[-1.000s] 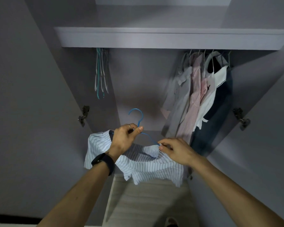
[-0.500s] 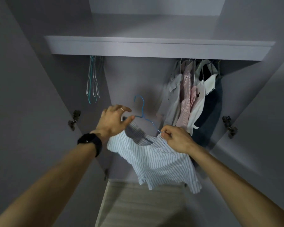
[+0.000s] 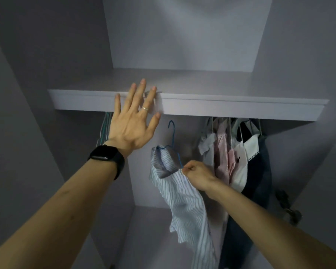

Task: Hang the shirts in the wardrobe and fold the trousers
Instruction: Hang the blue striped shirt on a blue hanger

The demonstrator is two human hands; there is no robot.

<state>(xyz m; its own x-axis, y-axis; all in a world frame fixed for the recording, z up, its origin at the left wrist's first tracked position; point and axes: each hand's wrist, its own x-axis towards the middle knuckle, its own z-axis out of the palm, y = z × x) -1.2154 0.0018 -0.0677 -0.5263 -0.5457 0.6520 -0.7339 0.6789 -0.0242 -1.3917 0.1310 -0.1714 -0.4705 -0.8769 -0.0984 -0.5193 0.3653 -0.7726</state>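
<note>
Nearest in, a black smartwatch [image 3: 107, 155] sits on the left wrist, well below the pale grey wooden wardrobe shelf [image 3: 241, 107]. Lower still and right of the shelf's middle, the right hand [image 3: 197, 176] is clenched, thumb and fingertips pinching the end of the thin blue wire hanger [image 3: 173, 133] together with the shoulder of the white-and-blue striped cotton shirt [image 3: 184, 200]. That shirt is in the air under the shelf, draped lopsided on the hanger, its collar bunched at the top and its body trailing down and to the right. The hanger's hook stands upright in open space just beneath the shelf's underside.

Up at the shelf itself, the left hand [image 3: 133, 121] is spread flat, fingers straight and fanned, grasping nothing, with a thin silver ring [image 3: 145, 108] on one finger. It lies across the shelf's front lip; whether the fingertips touch the board, I cannot tell.

Further back, under the shelf's right half, a row of hung garments [image 3: 231, 152] in grey, pink-striped, white and dark navy hangs packed together. Under its left end, partly behind the left hand, hangs a bunch of bare wire hangers [image 3: 104, 129].
</note>
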